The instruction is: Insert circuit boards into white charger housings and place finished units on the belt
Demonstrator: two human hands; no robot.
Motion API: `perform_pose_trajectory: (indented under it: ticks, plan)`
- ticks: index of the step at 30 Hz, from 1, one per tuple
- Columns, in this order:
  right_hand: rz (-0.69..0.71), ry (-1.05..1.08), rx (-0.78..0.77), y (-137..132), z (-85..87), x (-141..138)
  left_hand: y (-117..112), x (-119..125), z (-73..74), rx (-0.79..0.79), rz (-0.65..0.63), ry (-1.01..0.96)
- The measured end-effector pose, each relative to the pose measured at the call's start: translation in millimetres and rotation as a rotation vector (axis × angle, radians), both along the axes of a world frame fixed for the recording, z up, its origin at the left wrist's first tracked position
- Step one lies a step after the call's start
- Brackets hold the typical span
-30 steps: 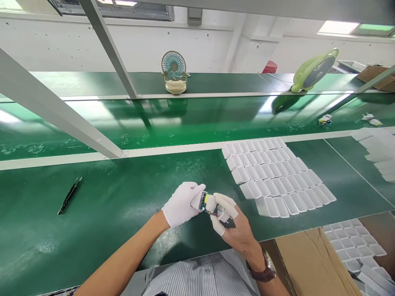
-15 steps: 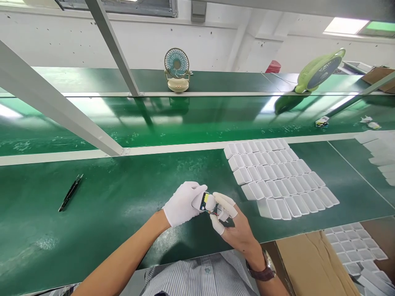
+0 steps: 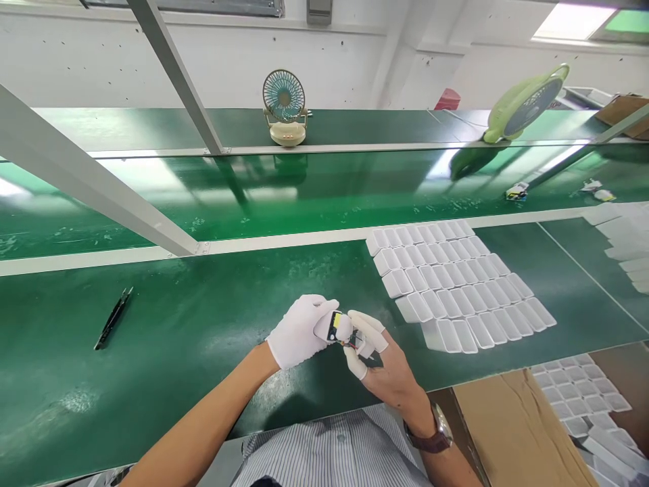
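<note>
Cardboard box (image 3: 512,433) at lower right of frame. Just above bottom centre, left hand (image 3: 299,330), gloved, fingers wrapped around a small white housing (image 3: 339,328) with a circuit board inside. Right hand (image 3: 378,362), fingers capped, pinches the same part from the right. Rows of white shells (image 3: 456,284) on the bench (image 3: 203,325) at centre right. Black tweezers (image 3: 113,318) at left. Small fan (image 3: 284,108) top centre.

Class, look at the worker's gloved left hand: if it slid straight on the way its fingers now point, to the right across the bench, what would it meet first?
The left hand already touches the small white part, with the right hand right behind it. Further on lie the rows of white casings, though depth is hard to judge.
</note>
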State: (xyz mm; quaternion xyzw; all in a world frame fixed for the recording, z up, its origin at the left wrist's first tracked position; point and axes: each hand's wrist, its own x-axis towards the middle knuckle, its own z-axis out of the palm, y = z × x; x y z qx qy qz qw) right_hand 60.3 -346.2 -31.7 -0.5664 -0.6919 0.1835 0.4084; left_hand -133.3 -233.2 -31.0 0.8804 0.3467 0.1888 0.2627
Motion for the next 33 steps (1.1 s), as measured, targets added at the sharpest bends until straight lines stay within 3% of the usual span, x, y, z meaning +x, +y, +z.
perform_pose_trajectory:
  ticks: [13,20,23,27,30,33]
  plan:
    - [0.009,-0.066,0.078,7.6,3.3,-6.2,3.5,2.0,-2.7,-0.063,-0.018,-0.039]
    - [-0.02,-0.046,-0.047,5.7,3.2,-15.8,4.7,4.1,4.0,0.016,-0.067,-0.007]
    - [0.016,0.035,-0.127,0.2,17.0,-15.3,2.3,0.7,3.4,-0.099,-0.072,-0.083]
    - [0.13,0.176,-0.114,-4.3,31.2,-11.8,0.9,-6.2,-0.7,-0.282,0.025,-0.254]
    - [0.041,0.129,0.009,-0.5,26.7,-10.2,0.8,-9.0,2.4,-0.403,0.092,-0.278]
    - [-0.035,-0.03,0.188,5.9,11.7,-10.5,-0.5,-7.5,9.4,-0.491,0.138,-0.297]
